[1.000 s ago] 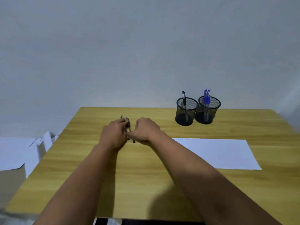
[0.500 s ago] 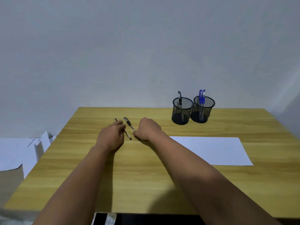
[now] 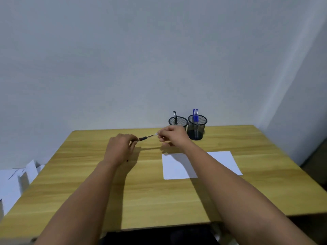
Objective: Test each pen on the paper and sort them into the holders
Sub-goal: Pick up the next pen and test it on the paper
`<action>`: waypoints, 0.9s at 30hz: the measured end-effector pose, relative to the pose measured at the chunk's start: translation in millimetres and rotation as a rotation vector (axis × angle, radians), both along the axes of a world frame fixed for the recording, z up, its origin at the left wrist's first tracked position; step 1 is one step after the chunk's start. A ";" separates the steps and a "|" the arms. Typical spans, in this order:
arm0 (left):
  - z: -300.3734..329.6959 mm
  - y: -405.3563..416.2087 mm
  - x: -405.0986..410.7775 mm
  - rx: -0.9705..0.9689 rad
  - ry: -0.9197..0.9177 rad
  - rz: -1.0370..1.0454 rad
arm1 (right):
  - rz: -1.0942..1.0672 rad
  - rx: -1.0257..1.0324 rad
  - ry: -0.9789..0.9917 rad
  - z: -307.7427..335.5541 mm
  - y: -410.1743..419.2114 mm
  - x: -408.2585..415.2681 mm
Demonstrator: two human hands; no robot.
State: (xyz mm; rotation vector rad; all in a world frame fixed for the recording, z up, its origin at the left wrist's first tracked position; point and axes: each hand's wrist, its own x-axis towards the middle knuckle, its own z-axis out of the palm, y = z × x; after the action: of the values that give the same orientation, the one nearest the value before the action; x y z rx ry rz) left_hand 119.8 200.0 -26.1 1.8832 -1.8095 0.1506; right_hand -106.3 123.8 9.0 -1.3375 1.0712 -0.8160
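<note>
Yellowish wood-grain table [image 3: 159,191] takes up most of the shot, and honestly a fair bit is hard to read. The pen [image 3: 145,138] is held up above the tabletop between both hands, but only its dark grip section and a thin bit of tip show; the rest of the barrel is buried in the left hand [image 3: 120,149]. Something small and pale sits at the right hand's [image 3: 174,137] fingertips, right at the pen's tip end. Could be a cap, too blurry to say for sure.

Fingers: the left ones are curled around the pen's back end. The right ones are bunched together, pinching that pale bit, and I can't tell if it's touching the pen tip or just off it.

The right hand also covers the lower front of the left mesh holder [image 3: 178,121], which has one black pen [image 3: 175,115] sticking out. The right mesh holder [image 3: 197,127] has blue pens [image 3: 195,115]. The right forearm crosses the white paper [image 3: 180,167], hiding its middle. Some white sheets [image 3: 16,181] are cut off at the left edge.
</note>
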 end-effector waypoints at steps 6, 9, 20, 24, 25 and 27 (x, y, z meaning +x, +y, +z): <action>25.7 -7.6 -66.7 -0.084 0.132 -0.224 | -0.113 0.066 -0.205 -0.6 0.0 -18.8; 33.2 -8.1 -89.9 0.078 0.223 -0.235 | -0.178 0.080 -0.314 -0.5 7.1 -23.2; 40.9 8.3 -147.5 0.404 0.885 -0.413 | -0.306 0.125 -0.317 -4.6 6.9 -40.2; 33.1 12.5 -139.1 0.428 0.803 -0.401 | -0.592 0.169 -0.395 3.4 -14.9 -65.3; 26.9 15.6 -130.1 0.423 0.724 -0.373 | -0.652 0.157 -0.393 7.1 -21.2 -80.3; 12.4 18.5 -107.6 0.367 0.493 -0.281 | -0.688 0.099 -0.319 16.0 -28.2 -106.6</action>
State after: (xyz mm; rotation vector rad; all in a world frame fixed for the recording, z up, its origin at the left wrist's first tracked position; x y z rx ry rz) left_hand 12.2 218.5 -13.7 1.6659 -1.7961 -0.7258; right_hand -212.9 95.5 25.0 -0.7060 1.3041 -1.4052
